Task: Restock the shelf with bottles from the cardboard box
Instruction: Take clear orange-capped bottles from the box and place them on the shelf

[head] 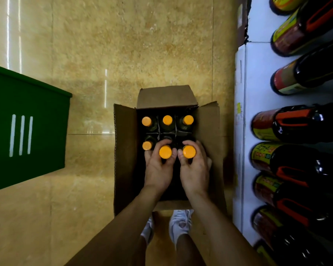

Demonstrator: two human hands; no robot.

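Note:
An open cardboard box (125,150) sits on the tiled floor below me, its flaps spread outward. Dark bottles with orange caps stand inside in divider cells. My left hand (158,169) is wrapped around the neck of the bottle with the orange cap (165,152) in the near row's middle. My right hand (195,173) grips the neck of the neighbouring bottle (189,151) at the near right. Both bottles stand a little higher than the others. Another bottle (147,145) stands at the near left, and three more (167,120) fill the far row.
A white shelf (258,77) runs along the right, holding large dark bottles (296,123) with red and yellow labels. A green bin (27,127) stands on the floor at the left. My white shoes (180,223) are just behind the box.

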